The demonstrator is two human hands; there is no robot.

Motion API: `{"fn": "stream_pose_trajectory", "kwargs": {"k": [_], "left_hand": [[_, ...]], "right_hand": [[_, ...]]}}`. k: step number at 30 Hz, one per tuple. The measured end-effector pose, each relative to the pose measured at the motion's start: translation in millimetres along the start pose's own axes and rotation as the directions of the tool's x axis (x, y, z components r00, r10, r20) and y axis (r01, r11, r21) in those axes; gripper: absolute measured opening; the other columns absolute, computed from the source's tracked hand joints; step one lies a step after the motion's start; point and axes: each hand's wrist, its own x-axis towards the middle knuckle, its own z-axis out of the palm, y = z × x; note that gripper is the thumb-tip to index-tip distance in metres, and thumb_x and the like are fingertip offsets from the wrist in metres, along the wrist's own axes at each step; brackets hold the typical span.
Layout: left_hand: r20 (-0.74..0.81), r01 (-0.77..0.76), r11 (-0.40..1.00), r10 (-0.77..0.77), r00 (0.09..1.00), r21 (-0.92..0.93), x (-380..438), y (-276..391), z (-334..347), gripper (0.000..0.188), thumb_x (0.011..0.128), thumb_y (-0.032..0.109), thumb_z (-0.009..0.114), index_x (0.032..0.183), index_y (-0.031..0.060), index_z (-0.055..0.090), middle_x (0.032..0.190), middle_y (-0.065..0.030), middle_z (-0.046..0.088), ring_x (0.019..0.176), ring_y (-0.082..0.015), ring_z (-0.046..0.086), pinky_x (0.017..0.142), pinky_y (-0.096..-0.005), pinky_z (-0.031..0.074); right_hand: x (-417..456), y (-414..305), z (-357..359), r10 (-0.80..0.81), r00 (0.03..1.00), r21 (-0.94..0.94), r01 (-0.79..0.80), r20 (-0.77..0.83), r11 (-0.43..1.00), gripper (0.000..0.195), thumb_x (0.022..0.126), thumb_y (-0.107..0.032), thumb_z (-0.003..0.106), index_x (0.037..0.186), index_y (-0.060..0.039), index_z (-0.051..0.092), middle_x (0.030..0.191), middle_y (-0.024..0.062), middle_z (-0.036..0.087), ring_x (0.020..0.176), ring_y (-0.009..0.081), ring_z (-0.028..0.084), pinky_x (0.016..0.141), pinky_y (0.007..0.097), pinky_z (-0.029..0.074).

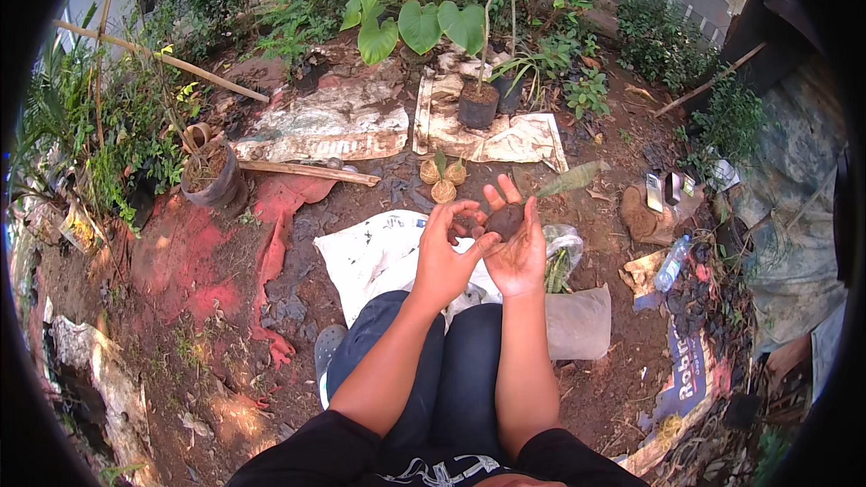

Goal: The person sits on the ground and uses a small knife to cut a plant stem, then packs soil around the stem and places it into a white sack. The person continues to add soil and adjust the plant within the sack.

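A dark brown ball of soil (505, 220) rests in the palm and fingers of my right hand (517, 253), with a long mottled green leaf (572, 179) sticking out of it to the upper right. My left hand (450, 243) is beside the ball, its thumb reaching to it and its fingers curled; it holds nothing that I can make out. Beyond my hands, several twine-wrapped balls (443, 191) stand together on the soil, with small leaves on top. A white sack (372, 253) lies across and before my knees. Right of it is a clear plastic bag (561, 250) with green leaves inside.
A greyish plastic bag (578, 325) lies beside my right knee. Farther right are a clear bottle (672, 264) and a brown block (643, 216) with small boxes. Potted plants in a black pot (477, 108) and a grey pot (215, 179), and a wooden stick (311, 172), stand or lie ahead.
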Motion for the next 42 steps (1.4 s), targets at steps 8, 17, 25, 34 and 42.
{"fn": "stream_pose_trajectory", "kwargs": {"k": [8, 17, 25, 34, 42], "left_hand": [[0.143, 0.004, 0.993, -0.021, 0.989, 0.121, -3.8, 4.7, 2.7, 0.070, 0.077, 0.023, 0.089, 0.136, 0.0089, 0.056, 0.130, -0.0097, 0.055, 0.101, -0.0211, 0.061, 0.085, -0.0367, 0.053], [0.256, -0.029, 1.000, 0.026, 0.966, 0.011, -1.7, -1.2, -3.0, 0.059, 0.080, 0.015, 0.085, 0.133, 0.0078, 0.059, 0.128, -0.0082, 0.059, 0.103, -0.0210, 0.062, 0.088, -0.0356, 0.052], [0.221, 0.259, 0.919, -0.198, 0.955, -0.297, 4.0, -4.2, -3.7, 0.038, 0.098, 0.015, 0.070, 0.132, 0.0035, 0.059, 0.127, -0.0068, 0.061, 0.107, -0.0169, 0.061, 0.091, -0.0323, 0.050], [0.081, 0.350, 0.830, -0.352, 0.933, -0.435, 3.5, -7.1, 2.4, 0.035, 0.112, 0.031, 0.044, 0.133, 0.0050, 0.055, 0.128, -0.0089, 0.059, 0.127, -0.0165, 0.050, 0.110, -0.0338, 0.037], [0.012, 0.288, 0.739, -0.355, 0.935, -0.609, 4.5, -32.4, 2.1, 0.027, 0.111, 0.025, 0.041, 0.131, 0.0107, 0.051, 0.119, -0.0044, 0.057, 0.111, -0.0129, 0.057, 0.097, -0.0303, 0.046]], "right_hand": [[4.2, -6.8, -28.4, 0.056, 0.998, 0.176, -0.055, 0.000, 0.983, 0.031, 0.107, -0.034, 0.055, 0.088, -0.0103, 0.061, 0.082, 0.0045, 0.062, 0.061, 0.0149, 0.053, 0.052, 0.0272, 0.045], [8.6, -6.9, -22.4, -0.006, 0.974, -0.011, 0.004, -0.227, 1.000, 0.045, 0.108, -0.039, 0.055, 0.072, -0.0150, 0.043, 0.058, -0.0014, 0.039, 0.039, 0.0115, 0.035, 0.036, 0.0268, 0.027], [6.0, 6.1, -9.0, -0.221, 0.938, -0.552, 0.038, -0.268, 0.833, 0.049, 0.108, -0.045, 0.053, 0.074, -0.0108, 0.050, 0.064, 0.0021, 0.050, 0.049, 0.0126, 0.046, 0.043, 0.0277, 0.034], [8.5, 45.8, -14.0, -0.145, 0.988, -0.781, 0.128, 0.049, 0.611, 0.037, 0.110, -0.016, 0.039, 0.128, 0.0061, 0.063, 0.117, 0.0098, 0.069, 0.108, 0.0149, 0.063, 0.099, 0.0285, 0.047], [-3.9, 66.4, 3.4, -0.157, 0.986, -0.851, 0.124, 0.050, 0.510, 0.043, 0.111, -0.022, 0.040, 0.143, 0.0038, 0.053, 0.138, 0.0164, 0.059, 0.131, 0.0226, 0.052, 0.113, 0.0350, 0.037]]}}
